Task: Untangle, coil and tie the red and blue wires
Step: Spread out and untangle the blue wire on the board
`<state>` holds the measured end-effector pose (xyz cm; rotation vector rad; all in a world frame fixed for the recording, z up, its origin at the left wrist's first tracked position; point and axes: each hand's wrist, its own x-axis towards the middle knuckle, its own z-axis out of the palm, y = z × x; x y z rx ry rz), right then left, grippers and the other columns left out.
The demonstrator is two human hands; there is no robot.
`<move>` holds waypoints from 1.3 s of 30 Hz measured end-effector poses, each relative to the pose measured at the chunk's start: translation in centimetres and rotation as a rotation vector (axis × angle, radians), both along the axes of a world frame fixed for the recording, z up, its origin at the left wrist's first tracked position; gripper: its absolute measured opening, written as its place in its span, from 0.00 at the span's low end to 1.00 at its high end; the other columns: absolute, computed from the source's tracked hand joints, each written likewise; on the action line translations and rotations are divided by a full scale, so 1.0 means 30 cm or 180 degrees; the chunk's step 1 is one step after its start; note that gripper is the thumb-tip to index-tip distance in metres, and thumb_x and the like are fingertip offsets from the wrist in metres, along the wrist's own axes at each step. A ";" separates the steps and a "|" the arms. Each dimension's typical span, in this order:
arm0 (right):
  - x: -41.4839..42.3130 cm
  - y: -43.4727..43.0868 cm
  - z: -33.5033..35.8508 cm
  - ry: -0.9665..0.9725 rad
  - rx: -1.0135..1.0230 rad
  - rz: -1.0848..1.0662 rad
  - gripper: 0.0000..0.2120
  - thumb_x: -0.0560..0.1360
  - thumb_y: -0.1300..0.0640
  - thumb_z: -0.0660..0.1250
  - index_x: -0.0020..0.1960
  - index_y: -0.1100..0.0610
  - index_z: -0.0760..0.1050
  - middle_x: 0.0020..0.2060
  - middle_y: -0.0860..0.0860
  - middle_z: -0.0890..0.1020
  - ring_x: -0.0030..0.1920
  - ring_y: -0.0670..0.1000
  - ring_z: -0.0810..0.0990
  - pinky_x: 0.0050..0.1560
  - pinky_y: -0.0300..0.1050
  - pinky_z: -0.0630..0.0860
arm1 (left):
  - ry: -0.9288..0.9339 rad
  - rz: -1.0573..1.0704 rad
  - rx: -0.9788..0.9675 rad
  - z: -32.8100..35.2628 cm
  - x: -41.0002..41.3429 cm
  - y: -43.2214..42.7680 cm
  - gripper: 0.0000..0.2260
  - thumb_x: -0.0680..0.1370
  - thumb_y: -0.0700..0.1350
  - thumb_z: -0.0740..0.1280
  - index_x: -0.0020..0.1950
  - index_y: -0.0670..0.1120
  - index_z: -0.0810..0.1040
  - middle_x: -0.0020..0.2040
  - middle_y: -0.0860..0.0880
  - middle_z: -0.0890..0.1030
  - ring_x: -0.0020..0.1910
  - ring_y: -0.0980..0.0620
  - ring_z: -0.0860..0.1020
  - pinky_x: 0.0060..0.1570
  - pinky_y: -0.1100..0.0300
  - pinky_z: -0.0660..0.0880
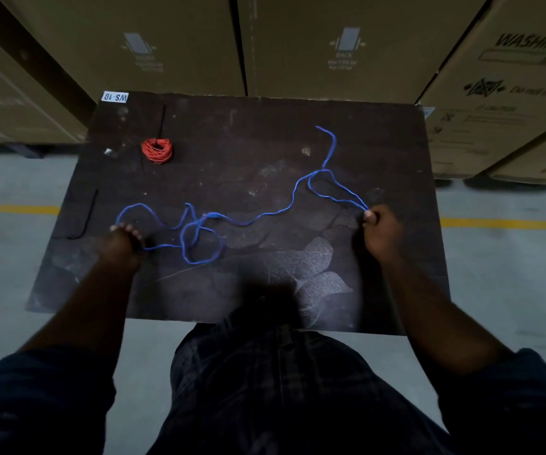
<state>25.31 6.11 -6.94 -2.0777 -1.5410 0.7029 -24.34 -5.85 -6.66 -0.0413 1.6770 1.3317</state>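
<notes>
The blue wire (248, 223) lies strung out across the dark tabletop (248, 133), uncoiled; it crosses over itself in a loose loop just right of the left hand (124, 244), then wanders away toward the far right, where one end lies free. The left hand has its fingers curled down over the wire near the left edge, holding it against the surface; the right hand (381, 229) pinches a doubled bend of the same wire between thumb and fingertips at the right side. Well apart from both hands, at the far left, the red wire (157, 151) sits wound in a tight coil, with a black cable tie (163, 121) running from it toward the back edge; a second black tie (91, 208) lies by the left edge. A white "WS-10" label (114, 97) marks the far-left corner; cardboard boxes (347, 44) stand behind.
</notes>
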 end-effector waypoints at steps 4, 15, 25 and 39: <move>-0.109 -0.031 -0.009 0.0079 0.0138 0.0523 0.05 0.76 0.62 0.63 0.43 0.61 0.77 0.43 0.61 0.81 0.46 0.60 0.78 0.43 0.46 0.66 | 0.0671 -0.0625 0.0000 0.048 0.200 0.039 0.16 0.84 0.47 0.46 0.37 0.50 0.61 0.19 0.56 0.64 0.18 0.60 0.62 0.21 0.69 0.62; -0.313 -0.122 0.034 0.0107 0.0733 0.1339 0.03 0.71 0.63 0.65 0.45 0.58 0.75 0.44 0.57 0.76 0.46 0.58 0.75 0.46 0.49 0.70 | 0.3834 -0.1829 -0.0237 0.156 0.437 0.115 0.11 0.74 0.39 0.61 0.52 0.47 0.80 0.50 0.44 0.81 0.51 0.43 0.78 0.52 0.51 0.73; -0.434 -0.197 -0.008 -0.0971 -0.0141 0.3014 0.39 0.61 0.48 0.73 0.69 0.56 0.65 0.70 0.55 0.66 0.66 0.58 0.67 0.61 0.54 0.70 | 0.3961 -0.4070 -0.0305 0.044 0.580 0.078 0.10 0.74 0.46 0.67 0.54 0.45 0.77 0.53 0.41 0.79 0.53 0.39 0.77 0.50 0.50 0.73; -0.417 -0.113 0.036 0.1011 -0.0573 0.1641 0.10 0.75 0.52 0.68 0.40 0.57 0.79 0.36 0.53 0.80 0.37 0.47 0.75 0.36 0.32 0.68 | 0.2315 -0.3325 0.0012 0.116 0.603 0.090 0.08 0.75 0.50 0.68 0.37 0.49 0.73 0.35 0.48 0.76 0.33 0.54 0.72 0.36 0.59 0.68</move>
